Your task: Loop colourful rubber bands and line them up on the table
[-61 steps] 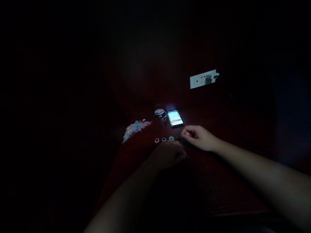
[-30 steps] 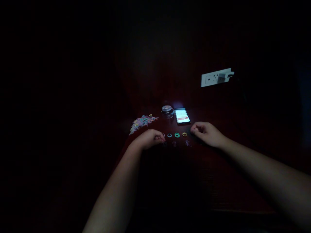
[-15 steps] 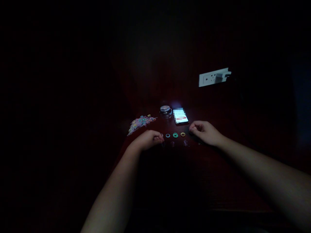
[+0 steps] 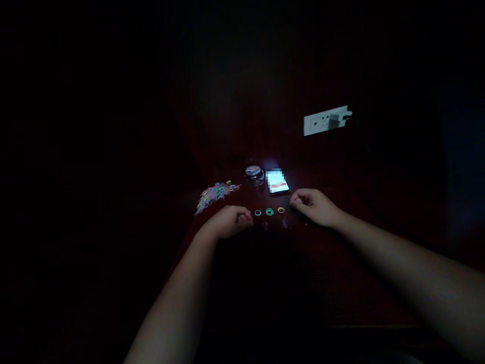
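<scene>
My left hand rests at the left end of a row of small hair ties, its fingers curled. Whatever it pinches is hidden, and it covers most of a pale tie. To its right lie a blue hair tie, a green hair tie and a yellow hair tie. Thin pale-purple elastic bands lie in small clumps on the near side of that row. Beyond the yellow tie, my right hand is closed, thumb against fingers. I cannot make out anything in it.
On the dark red table, a mixed pile of coloured elastics lies at the back left. A lidded clear jar stands beside a lit phone. A socket panel with a plug is on the wall behind. Much is in darkness.
My left hand has withdrawn from the middle of the row to its left end, uncovering the purple bands. My right hand has shifted away from the yellow tie. Lately both barely move; the view drifts slightly.
</scene>
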`<state>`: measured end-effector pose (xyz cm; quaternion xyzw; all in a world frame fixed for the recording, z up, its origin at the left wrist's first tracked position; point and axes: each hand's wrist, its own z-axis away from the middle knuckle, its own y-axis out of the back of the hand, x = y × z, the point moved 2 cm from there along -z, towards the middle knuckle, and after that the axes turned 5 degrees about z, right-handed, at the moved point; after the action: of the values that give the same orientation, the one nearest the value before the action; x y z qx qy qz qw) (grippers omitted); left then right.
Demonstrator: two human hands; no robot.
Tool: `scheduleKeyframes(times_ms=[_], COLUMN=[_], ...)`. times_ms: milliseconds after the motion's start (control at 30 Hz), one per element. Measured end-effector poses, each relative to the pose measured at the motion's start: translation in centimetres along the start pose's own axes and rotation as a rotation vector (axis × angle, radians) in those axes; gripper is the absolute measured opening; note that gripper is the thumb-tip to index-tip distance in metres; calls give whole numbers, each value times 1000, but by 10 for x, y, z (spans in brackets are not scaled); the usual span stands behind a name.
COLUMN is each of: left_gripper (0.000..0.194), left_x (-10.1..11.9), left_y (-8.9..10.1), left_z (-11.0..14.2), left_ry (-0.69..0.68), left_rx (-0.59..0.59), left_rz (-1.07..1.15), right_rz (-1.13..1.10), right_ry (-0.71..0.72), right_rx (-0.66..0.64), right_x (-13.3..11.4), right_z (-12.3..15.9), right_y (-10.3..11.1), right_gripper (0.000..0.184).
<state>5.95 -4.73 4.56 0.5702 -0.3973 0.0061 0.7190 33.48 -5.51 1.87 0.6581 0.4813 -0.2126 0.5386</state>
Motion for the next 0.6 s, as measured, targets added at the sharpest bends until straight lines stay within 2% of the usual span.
scheduleKeyframes(times_ms=[133, 267, 367, 600], left_gripper=[28, 57, 52, 31], left_x=[1, 3, 4, 6], left_y=[3, 0, -2, 0], left_z=[5, 11, 11, 5], left_ry=[1, -25, -10, -65], left_rx=[40, -19, -51, -38], left_rz=[-38, -59, -71, -117], right_rz=[5, -22, -37, -24], right_ry=[12, 8, -6, 12], right_rx=[6, -1, -6, -5], right_x=[0, -1, -1, 0], right_z=[0, 1, 1, 0], right_y=[0, -1, -2, -2], right_gripper=[21, 19, 19, 18])
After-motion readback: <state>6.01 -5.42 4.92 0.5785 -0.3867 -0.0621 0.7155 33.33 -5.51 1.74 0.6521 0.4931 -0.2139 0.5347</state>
